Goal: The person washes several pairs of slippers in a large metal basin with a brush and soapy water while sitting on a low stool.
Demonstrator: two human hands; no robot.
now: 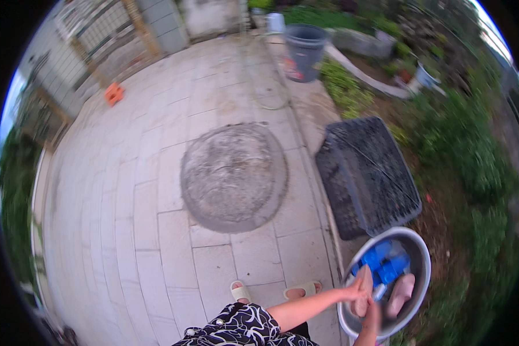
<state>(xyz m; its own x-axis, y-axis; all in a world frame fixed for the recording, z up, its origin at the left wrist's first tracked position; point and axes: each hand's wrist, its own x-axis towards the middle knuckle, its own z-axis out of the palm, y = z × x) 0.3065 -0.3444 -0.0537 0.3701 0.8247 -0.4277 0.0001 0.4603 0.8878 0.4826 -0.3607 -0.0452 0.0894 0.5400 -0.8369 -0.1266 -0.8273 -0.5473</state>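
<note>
At the lower right, a round grey metal basin (423, 270) holds blue plastic pieces (389, 270) and two pale pink slippers. My left hand (354, 292) grips one pink slipper (363, 279), which is tilted up near the basin's left side. Against the lower part of that slipper lies my right hand (373, 313), blurred, so its finger pose is unclear. The other pink slipper (401, 294) rests in the basin to the right of my hands. Beside the blue pieces is a small whitish object (379, 292), too blurred to name.
A large black plastic tub (372, 173) lies just beyond the basin. Farther off stands a dark grey bucket (305, 54) with a green hose (270, 107) near it. A round concrete cover (233, 177) sits in the paving. An orange plastic stool (113, 94) is at far left.
</note>
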